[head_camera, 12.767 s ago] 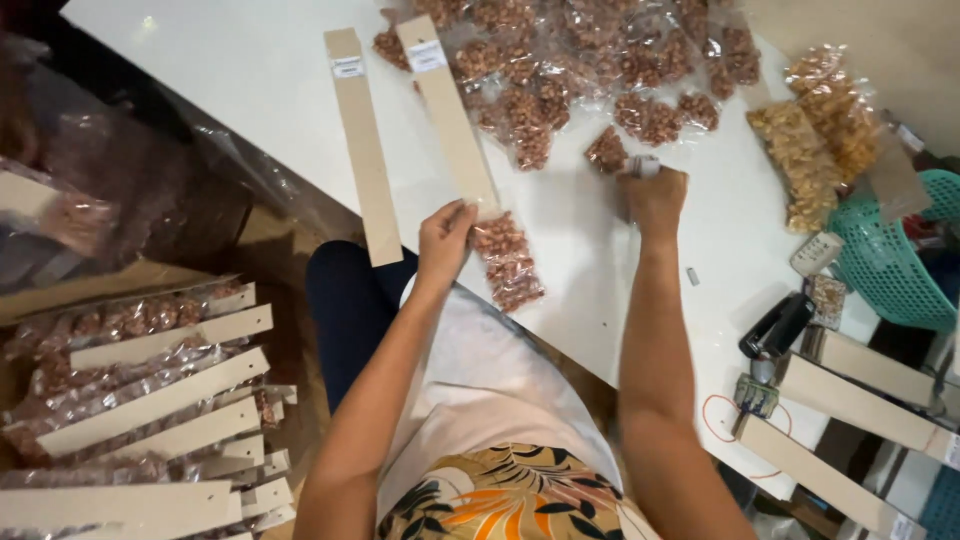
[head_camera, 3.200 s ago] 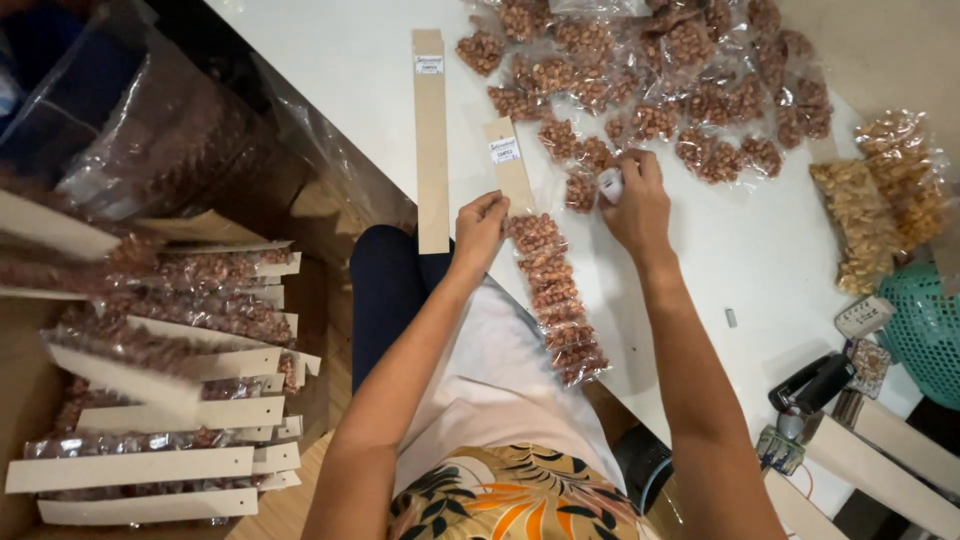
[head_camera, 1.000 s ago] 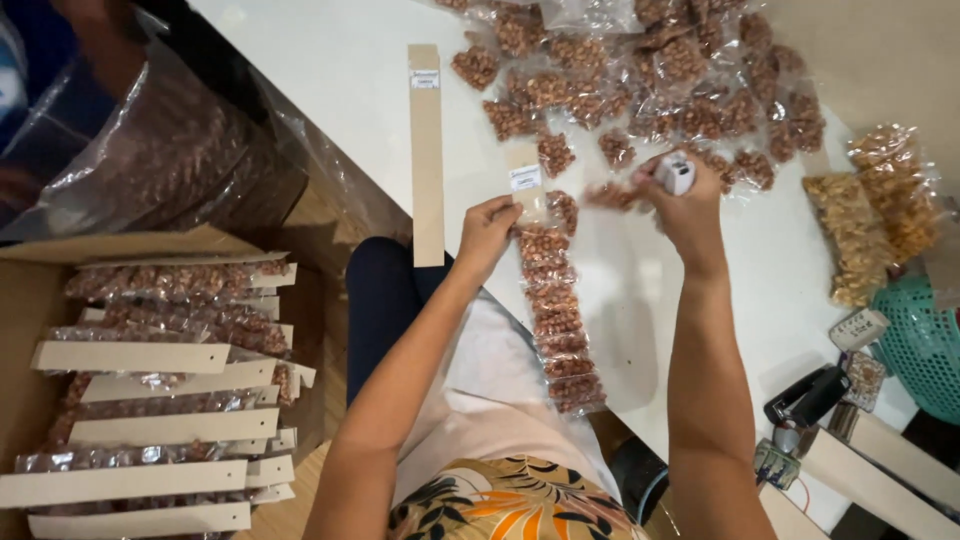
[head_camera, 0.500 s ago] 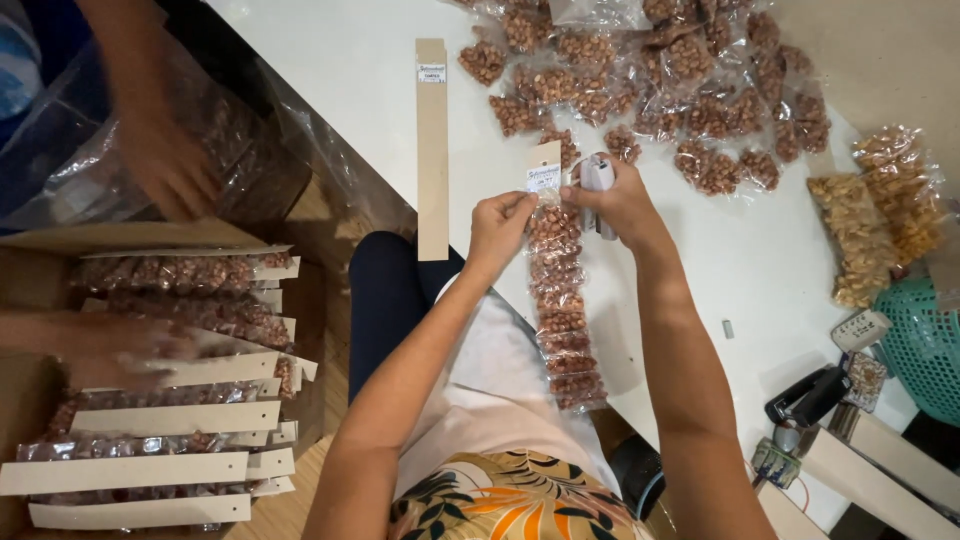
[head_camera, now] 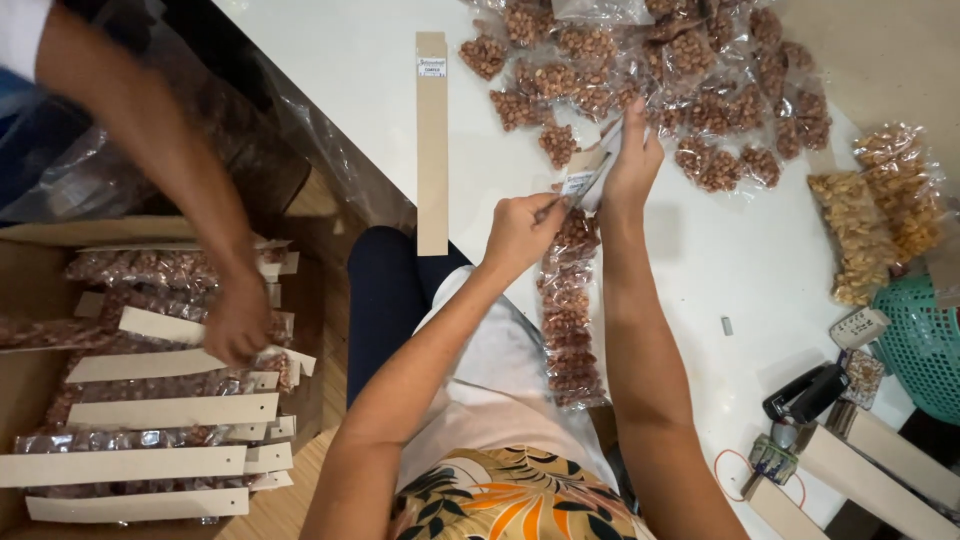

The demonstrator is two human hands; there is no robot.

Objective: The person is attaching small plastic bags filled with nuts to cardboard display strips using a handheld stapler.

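Desk (head_camera: 330,90), white and flat, carries a pile of clear nut packets (head_camera: 640,70). A long cardboard strip hung with nut packets (head_camera: 568,310) lies before the person; fastening looks underway. Left hand (head_camera: 520,232) pinches its top end; right hand (head_camera: 632,165) grips a small stapler-like tool (head_camera: 592,178), which probably needs squaring on the card.

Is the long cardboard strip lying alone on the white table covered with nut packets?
No, the cardboard strip lies bare on the table, apart from the nut packets.
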